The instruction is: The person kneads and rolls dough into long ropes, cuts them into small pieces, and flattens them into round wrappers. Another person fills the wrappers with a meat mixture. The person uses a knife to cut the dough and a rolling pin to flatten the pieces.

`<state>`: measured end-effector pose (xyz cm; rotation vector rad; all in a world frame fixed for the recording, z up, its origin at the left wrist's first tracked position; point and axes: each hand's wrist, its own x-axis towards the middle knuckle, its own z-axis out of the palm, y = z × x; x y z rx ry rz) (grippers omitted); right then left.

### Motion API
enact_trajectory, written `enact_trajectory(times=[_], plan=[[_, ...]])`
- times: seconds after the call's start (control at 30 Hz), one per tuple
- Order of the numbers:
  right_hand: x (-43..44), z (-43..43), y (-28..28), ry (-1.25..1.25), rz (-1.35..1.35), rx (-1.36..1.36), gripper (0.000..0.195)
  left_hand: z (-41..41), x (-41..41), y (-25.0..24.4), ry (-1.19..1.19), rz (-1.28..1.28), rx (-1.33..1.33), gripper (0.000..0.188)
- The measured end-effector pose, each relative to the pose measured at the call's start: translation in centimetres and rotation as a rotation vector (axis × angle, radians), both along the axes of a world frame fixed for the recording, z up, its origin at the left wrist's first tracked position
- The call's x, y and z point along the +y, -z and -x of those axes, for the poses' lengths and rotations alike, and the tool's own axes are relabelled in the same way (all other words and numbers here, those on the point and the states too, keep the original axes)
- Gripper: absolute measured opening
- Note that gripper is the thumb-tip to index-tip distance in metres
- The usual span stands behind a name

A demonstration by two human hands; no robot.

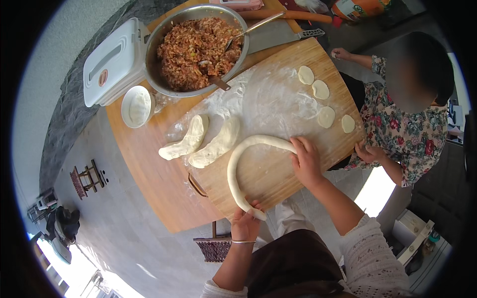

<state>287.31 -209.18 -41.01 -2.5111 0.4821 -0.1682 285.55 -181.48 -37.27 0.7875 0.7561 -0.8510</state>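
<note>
A long rope of dough [233,167] curves in an arch over the near part of the floured wooden board [268,178]. Near one end of it, by the board's front edge, my left hand [246,219] grips the rope, and a short tip sticks out past the fingers. My right hand [307,160] is closed around the other end, over the board. Two thick pieces of dough, one [188,139] beside the other [218,145], lie left of the arch. Several flat dough rounds [326,117] rest at the board's right side.
A steel bowl of minced filling [197,52] with spoons stands behind the board. Beside it are a cleaver [274,35], a white bowl of flour [138,107] and a white lidded box [110,61]. At the right sits a person in a floral top [395,134], one hand at the board's edge.
</note>
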Motion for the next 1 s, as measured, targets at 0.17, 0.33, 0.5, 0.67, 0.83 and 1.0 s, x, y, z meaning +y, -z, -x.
enact_trajectory(times=[0.17,0.33,0.5,0.67,0.83,1.0], plan=[[0.5,-1.6,-0.1,-0.064,0.047,0.022,0.056,-3.6,1.0,-1.2,0.591,-1.072,-0.799,0.058],[2.1,-4.5,-1.0,-0.073,0.059,-0.094,0.047,-9.8,-3.2,0.5,0.695,-1.281,-1.355,0.055],[3.9,-7.2,-0.8,-0.185,-0.107,-0.281,0.019,-13.1,-6.9,1.9,0.651,-1.317,-1.537,0.047],[5.6,-8.8,-0.2,-0.17,-0.116,-0.281,0.012,-13.2,-6.9,2.5,0.616,-1.292,-1.544,0.042],[5.6,-8.7,0.1,-0.196,-0.068,-0.29,0.013,-13.0,-6.5,2.4,0.615,-1.26,-1.51,0.031],[5.8,-9.1,0.2,-0.229,-0.009,-0.294,0.013,-13.2,-6.4,2.5,0.594,-1.248,-1.512,0.027]])
